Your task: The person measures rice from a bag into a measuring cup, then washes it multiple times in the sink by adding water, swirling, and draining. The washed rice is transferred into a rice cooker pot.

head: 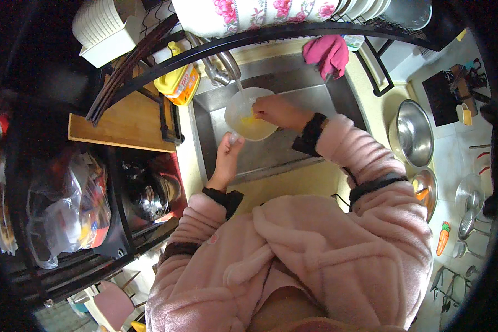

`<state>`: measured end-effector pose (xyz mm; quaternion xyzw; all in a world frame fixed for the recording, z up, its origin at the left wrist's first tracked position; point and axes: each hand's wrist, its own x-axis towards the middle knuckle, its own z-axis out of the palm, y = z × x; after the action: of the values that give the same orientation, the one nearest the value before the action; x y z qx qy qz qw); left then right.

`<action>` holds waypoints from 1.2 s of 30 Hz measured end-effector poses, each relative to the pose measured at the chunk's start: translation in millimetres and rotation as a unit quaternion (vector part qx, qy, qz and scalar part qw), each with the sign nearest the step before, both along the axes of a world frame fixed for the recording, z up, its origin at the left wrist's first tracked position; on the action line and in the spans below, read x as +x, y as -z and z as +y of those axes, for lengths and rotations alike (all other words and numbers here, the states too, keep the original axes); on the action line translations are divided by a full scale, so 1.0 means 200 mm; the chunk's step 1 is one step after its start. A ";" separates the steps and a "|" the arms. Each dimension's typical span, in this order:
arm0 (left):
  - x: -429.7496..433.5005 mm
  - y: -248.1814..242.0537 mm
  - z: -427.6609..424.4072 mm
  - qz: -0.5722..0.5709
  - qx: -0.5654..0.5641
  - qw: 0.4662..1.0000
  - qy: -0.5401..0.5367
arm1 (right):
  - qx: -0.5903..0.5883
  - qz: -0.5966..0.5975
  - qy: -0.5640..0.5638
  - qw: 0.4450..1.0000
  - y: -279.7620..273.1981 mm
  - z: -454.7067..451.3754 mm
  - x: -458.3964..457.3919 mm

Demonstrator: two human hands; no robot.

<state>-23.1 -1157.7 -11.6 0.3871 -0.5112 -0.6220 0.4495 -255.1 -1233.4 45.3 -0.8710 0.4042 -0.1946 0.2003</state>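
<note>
My left hand (228, 153) grips the short handle of a translucent plastic bowl (257, 132), held over a stainless steel sink (269, 155). Water runs from the metal faucet (229, 64) into the bowl. At the bowl's right side, my right hand (280, 111) has its fingers bent inside the rim, beside something small and yellow (248, 120) in the bowl. Whether those fingers pinch any of it cannot be made out.
A yellow detergent jug (178, 85) stands left of the faucet, near a wooden board (124, 128). A pink cloth (327, 54) hangs at the sink's back right. Steel bowls (415, 133) lie rightward. A black dish rack (274, 33) spans overhead.
</note>
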 end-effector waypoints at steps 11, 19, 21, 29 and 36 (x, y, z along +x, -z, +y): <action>0.01 -0.04 0.03 -0.014 0.043 0.999 -0.018 | -0.162 0.108 -0.020 0.981 0.03 0.03 0.02; 0.05 -0.03 0.04 0.015 0.035 0.998 -0.055 | -0.161 0.068 0.078 0.981 0.09 -0.09 0.09; 0.05 -0.02 0.03 0.018 0.032 0.997 -0.061 | -0.154 0.088 0.051 0.983 0.09 -0.08 0.11; 0.06 0.06 0.03 0.033 0.035 0.997 -0.061 | -0.111 -0.057 0.075 0.989 -0.04 0.00 -0.05; 0.08 0.13 0.00 0.023 0.048 0.995 -0.082 | -0.080 -0.153 0.241 0.955 0.01 -0.10 -0.23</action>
<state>-8.1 -1157.3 -37.0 0.4340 -0.4368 -0.6159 0.4915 -300.5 -1254.0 42.6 -0.7204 0.5498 -0.3999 0.1371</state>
